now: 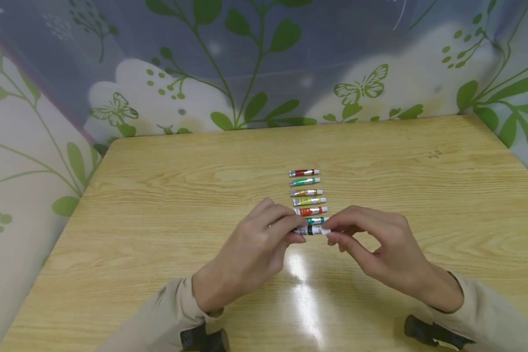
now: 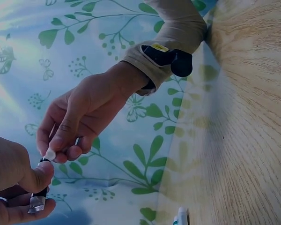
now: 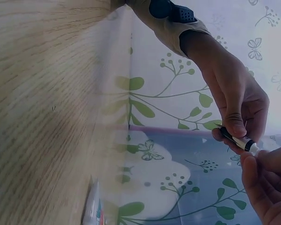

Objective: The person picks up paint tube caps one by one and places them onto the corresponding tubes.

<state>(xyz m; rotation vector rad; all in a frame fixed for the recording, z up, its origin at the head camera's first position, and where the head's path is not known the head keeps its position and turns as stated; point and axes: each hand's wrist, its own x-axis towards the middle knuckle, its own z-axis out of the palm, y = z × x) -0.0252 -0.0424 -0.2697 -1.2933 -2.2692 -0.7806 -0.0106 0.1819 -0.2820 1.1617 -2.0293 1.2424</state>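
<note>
A small paint tube [image 1: 310, 230] with a black band is raised above the table, between both hands. My left hand [image 1: 257, 239] grips its body between thumb and fingers. The silver crimped end [image 2: 37, 204] sticks out below that thumb in the left wrist view. At the tube's other end is a white cap [image 3: 254, 149], which my right hand [image 1: 385, 244] pinches with thumb and forefinger. Just beyond the hands lies a green paint tube [image 1: 315, 221], partly hidden by the fingers, then an orange-red paint tube [image 1: 312, 211].
Farther back in the same column lie a yellow tube [image 1: 309, 201], an ochre tube [image 1: 306, 192], a light green tube [image 1: 305, 181] and a dark red tube [image 1: 304, 172], caps to the right. The wooden table [image 1: 158, 195] meets a leaf-printed curtain [image 1: 264, 63] behind.
</note>
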